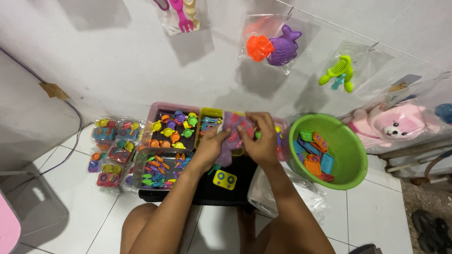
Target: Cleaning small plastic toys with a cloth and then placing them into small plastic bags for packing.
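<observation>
A clear plastic bag of small toys (234, 134) is held up between both hands above the middle of the work area. The left hand (213, 146) is closed on the bag's left side, its grip narrow with the fingers curled around the plastic; the right hand (260, 141) is closed on the bag's top and right edge, fingers pressed over it. The bag hangs just above a black low surface (221, 188), on which a yellow toy piece with two blue rings (224, 179) is laid, close to the left forearm.

Behind the hands, a pink tray of toy cups and pans (155, 117) and a yellow-green tray (207, 113) are set side by side against the white wall. A clear tray of small coloured utensils (141, 164) is placed in front of the pink one, at the black surface's left edge. Further left, sealed toy packets (112, 150) are spread on the tiled floor. To the right, a green basin (351, 155) holding flat coloured pieces is seen near the right hand, apart from it. A heap of clear plastic (306, 197) is crowded between the basin and the right forearm. Open floor tiles are left at the lower left
</observation>
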